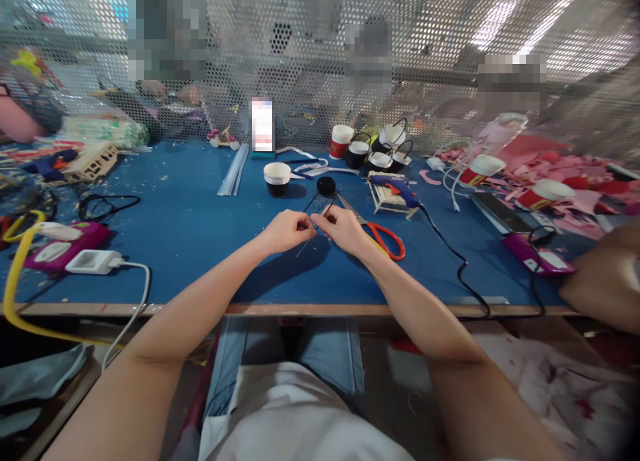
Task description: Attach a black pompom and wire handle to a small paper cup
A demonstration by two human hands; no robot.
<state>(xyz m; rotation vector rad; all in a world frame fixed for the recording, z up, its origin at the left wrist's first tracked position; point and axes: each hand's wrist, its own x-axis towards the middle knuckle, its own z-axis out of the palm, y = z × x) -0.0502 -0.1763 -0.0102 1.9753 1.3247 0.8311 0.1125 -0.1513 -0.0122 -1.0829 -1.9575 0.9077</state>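
Over a blue tabletop, the left hand and right hand meet, fingertips almost touching. The right thumb and fingers pinch a thin dark strand (too fine to identify surely), which is in the small space where the hands come together. The left fingers are curled in toward the thumb; I cannot tell whether they grip the same strand.

Just beyond the hands lies a round black disc, and farther off, slightly left, stands a black-and-white paper cup. Scissors with orange-red handles lie by the right wrist, blades partly behind the hand. Past them, a blue hot-glue gun rests on a small wooden-stick rack. Behind that stand several black cups with thin handles, next to a red-and-white paper cup. At far right, another person's arm reaches the table edge.
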